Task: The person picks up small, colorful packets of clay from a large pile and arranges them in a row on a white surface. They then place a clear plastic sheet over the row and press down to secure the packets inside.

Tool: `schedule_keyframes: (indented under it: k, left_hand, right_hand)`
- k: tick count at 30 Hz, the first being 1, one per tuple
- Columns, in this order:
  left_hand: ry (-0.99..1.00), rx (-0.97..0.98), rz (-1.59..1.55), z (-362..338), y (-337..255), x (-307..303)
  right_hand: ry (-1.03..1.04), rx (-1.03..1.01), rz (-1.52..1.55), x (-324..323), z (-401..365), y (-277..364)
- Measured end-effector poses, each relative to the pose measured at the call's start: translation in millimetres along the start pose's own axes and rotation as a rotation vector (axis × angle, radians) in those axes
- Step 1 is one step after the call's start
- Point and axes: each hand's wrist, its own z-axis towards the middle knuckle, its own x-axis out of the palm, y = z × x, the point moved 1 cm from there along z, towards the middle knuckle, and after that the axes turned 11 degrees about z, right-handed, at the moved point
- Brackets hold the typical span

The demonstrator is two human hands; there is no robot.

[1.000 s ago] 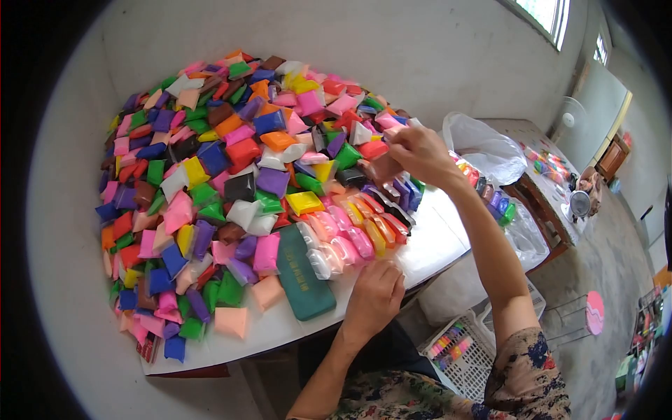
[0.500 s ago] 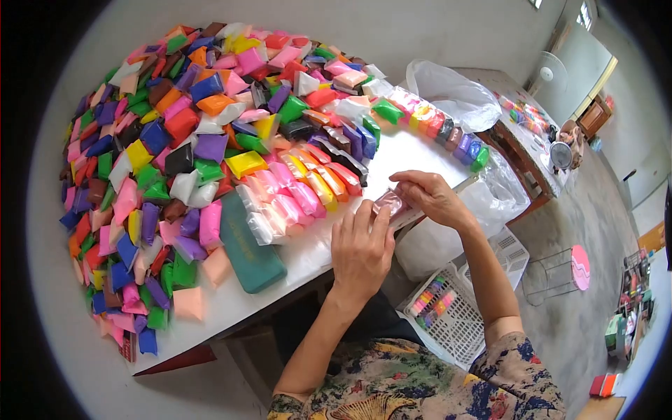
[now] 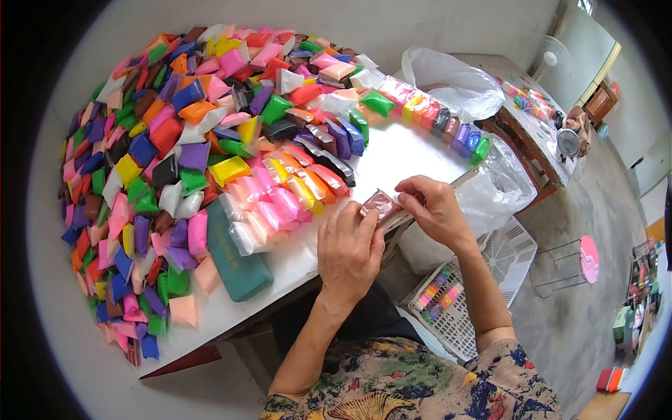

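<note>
Between my hands, at the table's front edge, lies a small clear packet [image 3: 381, 206] with a brownish-pink look. My left hand [image 3: 350, 245] touches its left side with the fingertips, fingers spread slightly and back upward. My right hand [image 3: 435, 208] pinches at its right end with thumb and index finger. Left of my hands, rows of wrapped packets [image 3: 280, 192] in white, peach, pink, yellow, orange and red lie side by side. Beyond my hands a line of coloured packets [image 3: 441, 124] runs to a green one at the right.
A large heap of coloured packets [image 3: 164, 133] covers the table's left part. A green case [image 3: 238, 262] lies near the front edge. Plastic bags [image 3: 455, 87] hang beyond the right side. Below stand white baskets [image 3: 455, 329] and a pink-topped stool [image 3: 589, 260].
The view has shifted slightly. My left hand has drawn back a little from the packet, which shows more fully now, and my right thumb and index finger have parted slightly from it.
</note>
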Motion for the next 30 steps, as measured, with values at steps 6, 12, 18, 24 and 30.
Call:
schedule_keyframes:
  k: [6,12,18,24,30]
  left_hand:
    - [-0.005,-0.005,-0.029,1,1,0]
    - [-0.009,-0.007,-0.027,0,1,0]
    - [-0.019,-0.007,-0.030,0,2,0]
    - [-0.019,-0.033,-0.095,1,1,-3]
    - [0.039,-0.043,-0.179,-3,4,-7]
  right_hand:
    - [-0.136,-0.079,-0.017,-2,-1,-17]
    - [-0.106,-0.007,0.062,-2,-13,-2]
    - [-0.141,-0.027,-0.013,8,-16,-3]
    - [-0.372,-0.042,-0.148,12,-27,-4]
    - [-0.251,-0.370,-0.195,38,-40,22]
